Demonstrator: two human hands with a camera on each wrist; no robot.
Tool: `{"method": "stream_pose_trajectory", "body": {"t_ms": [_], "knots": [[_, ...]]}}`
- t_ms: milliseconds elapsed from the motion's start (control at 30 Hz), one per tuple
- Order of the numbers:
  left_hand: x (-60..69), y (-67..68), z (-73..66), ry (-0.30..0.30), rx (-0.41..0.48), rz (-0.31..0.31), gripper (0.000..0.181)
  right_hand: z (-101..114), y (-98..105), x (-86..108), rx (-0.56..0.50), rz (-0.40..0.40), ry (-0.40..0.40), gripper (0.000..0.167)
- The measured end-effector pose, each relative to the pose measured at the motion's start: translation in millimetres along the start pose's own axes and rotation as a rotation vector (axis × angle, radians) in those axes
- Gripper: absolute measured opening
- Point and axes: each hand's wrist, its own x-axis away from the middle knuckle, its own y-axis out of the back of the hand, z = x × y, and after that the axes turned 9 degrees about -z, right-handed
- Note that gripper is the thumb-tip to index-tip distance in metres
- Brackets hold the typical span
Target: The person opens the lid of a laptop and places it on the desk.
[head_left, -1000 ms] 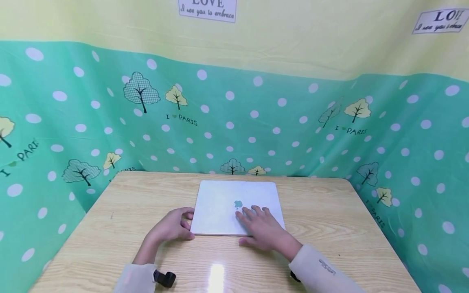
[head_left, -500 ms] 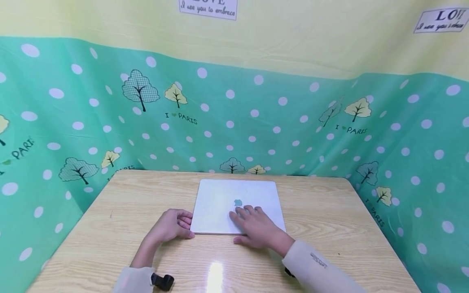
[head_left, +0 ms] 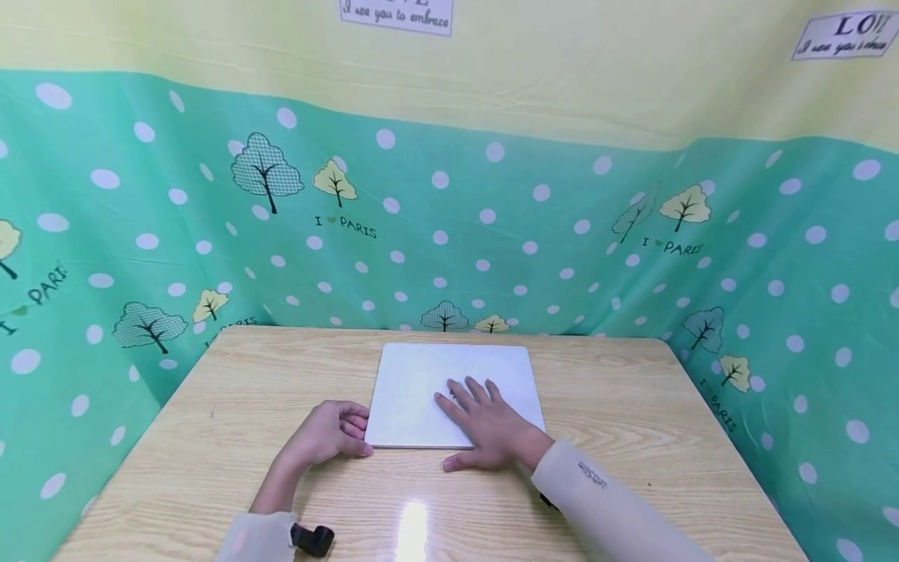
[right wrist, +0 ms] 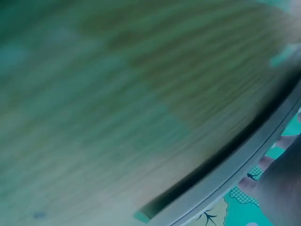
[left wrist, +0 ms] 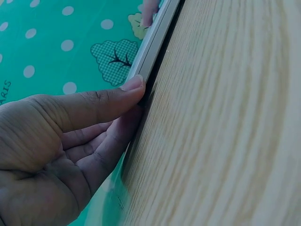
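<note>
A closed silver laptop [head_left: 410, 394] lies flat on the wooden table in the head view. My left hand [head_left: 325, 433] holds its near left corner. In the left wrist view, the left thumb [left wrist: 106, 104] touches the laptop's front edge [left wrist: 155, 47], while the fingers curl against the side by the corner. My right hand [head_left: 488, 428] rests spread across the right part of the lid, covering most of the logo, its thumb past the front edge. The right wrist view shows the laptop's edge [right wrist: 225, 172] blurred, with part of the right hand [right wrist: 284, 188] beyond it.
The wooden table [head_left: 267, 371] extends around the laptop on all sides. Behind it and at both sides hangs a green and yellow curtain [head_left: 485, 187] with dots and trees. A black wrist camera [head_left: 314, 538] sits at the left sleeve.
My right hand has slid left and slightly away from me over the lid, covering the logo. The left hand stays at the corner, and the laptop looks still.
</note>
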Motion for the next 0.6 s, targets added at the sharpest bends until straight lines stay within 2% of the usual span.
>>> {"method": "stream_pose_trajectory", "body": {"t_ms": [233, 600], "knots": [[1.3, 1.5, -3.3, 0.009, -0.021, -0.005, 0.065, -2.8, -3.4, -1.5, 0.003, -0.001, 0.023, 0.104], [-1.6, 0.7, -2.6, 0.019, -0.022, 0.004, 0.064, -4.0, -6.1, -4.5, 0.049, 0.049, 0.018, 0.093]]}}
